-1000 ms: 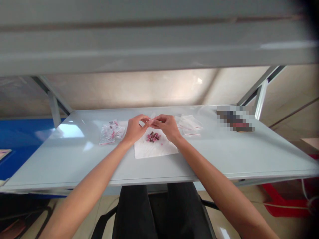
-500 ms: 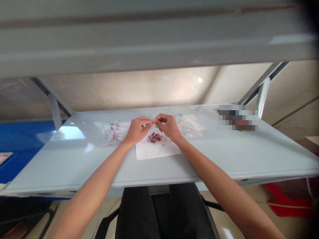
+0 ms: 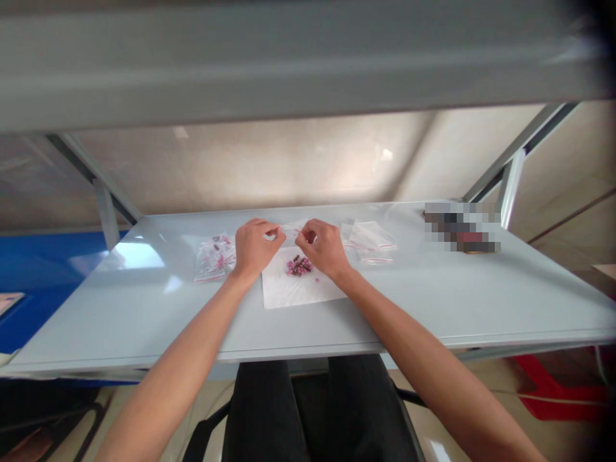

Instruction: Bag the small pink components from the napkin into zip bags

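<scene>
From head height, facing down at the hands [image 3: 293, 240]

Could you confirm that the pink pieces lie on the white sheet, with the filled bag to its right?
No: the head view shows the filled bag left of the white sheet, not right; the pink pieces do lie on it.

Glossy tabletop [image 3: 120, 308] — matt paper sheet [image 3: 289, 292]

We can pass along the near side of the glossy pale-grey desk [image 3: 120, 314]; farther in, clear plastic zip bags [image 3: 215, 258], a white paper sheet [image 3: 301, 285] and more clear plastic bags [image 3: 370, 242] block us, beneath a grey metal shelf [image 3: 289, 58].
</scene>
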Available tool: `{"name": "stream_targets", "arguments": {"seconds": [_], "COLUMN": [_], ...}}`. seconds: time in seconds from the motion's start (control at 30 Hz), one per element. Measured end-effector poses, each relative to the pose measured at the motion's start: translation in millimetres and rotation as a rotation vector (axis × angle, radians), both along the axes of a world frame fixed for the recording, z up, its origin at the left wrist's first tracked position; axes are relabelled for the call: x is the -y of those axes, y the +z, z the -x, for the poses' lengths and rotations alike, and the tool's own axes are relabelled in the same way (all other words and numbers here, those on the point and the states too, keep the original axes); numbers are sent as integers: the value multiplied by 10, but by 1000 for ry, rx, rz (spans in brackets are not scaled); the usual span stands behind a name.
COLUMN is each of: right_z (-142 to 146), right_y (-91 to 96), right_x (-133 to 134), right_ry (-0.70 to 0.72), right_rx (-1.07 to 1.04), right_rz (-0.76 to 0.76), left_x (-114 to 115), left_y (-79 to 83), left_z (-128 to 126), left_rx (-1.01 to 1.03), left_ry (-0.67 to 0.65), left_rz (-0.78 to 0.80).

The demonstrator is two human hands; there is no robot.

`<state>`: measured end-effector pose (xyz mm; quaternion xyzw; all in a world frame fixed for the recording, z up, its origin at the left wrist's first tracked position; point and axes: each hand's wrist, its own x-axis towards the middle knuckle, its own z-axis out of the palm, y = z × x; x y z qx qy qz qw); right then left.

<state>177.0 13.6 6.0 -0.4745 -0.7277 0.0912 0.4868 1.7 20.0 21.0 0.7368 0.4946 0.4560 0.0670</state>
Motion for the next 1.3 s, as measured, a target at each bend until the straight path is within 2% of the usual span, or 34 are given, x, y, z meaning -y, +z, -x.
{"name": "stream_targets", "arguments": {"seconds": [0.07,0.13,0.17,0.23,0.3,0.37,0.47,0.53,0.6,0.8,0.97,1.07,1.17,1.3], "right_z": [-9,-28,-41,-69,-94,-113,-130,-141,-154,-193,-204,-237,-292,-319], "right_y": [9,27,40,75,108,126,110,84,66,64,2,-44,-61,-66], "right_x": [4,3,3,5,9,7,-12,-28,-35,7,7,-17,-35,-43], "right_ry": [-14,88,173,343,456,490,450,400,375,390,322,361,424,499], "right_rx": [-130,-360,-487,-690,-794,-846,-912,-929,-914,-764,-749,-755,-681,-568], "right_rz": [68,203,277,392,445,449,392,353,363,536,606,616,601,626], "left_x": [44,66,61,14,-59,-122,-152,-142,-133,-127,-59,-9,17,-2], "left_y": [25,38,38,24,2,-16,-19,-16,-19,-27,78,191,288,301], "left_z": [-25,-44,-46,-33,-7,21,48,60,75,162,229,260,305,363], "left_rx": [76,178,243,413,619,789,880,881,871,786,670,571,481,388], "left_ry": [-150,-298,-326,-278,-227,-305,-509,-539,-508,-374,-253,-255,-312,-306], "left_rz": [82,175,199,205,269,479,778,798,751,681,592,585,649,692]}}
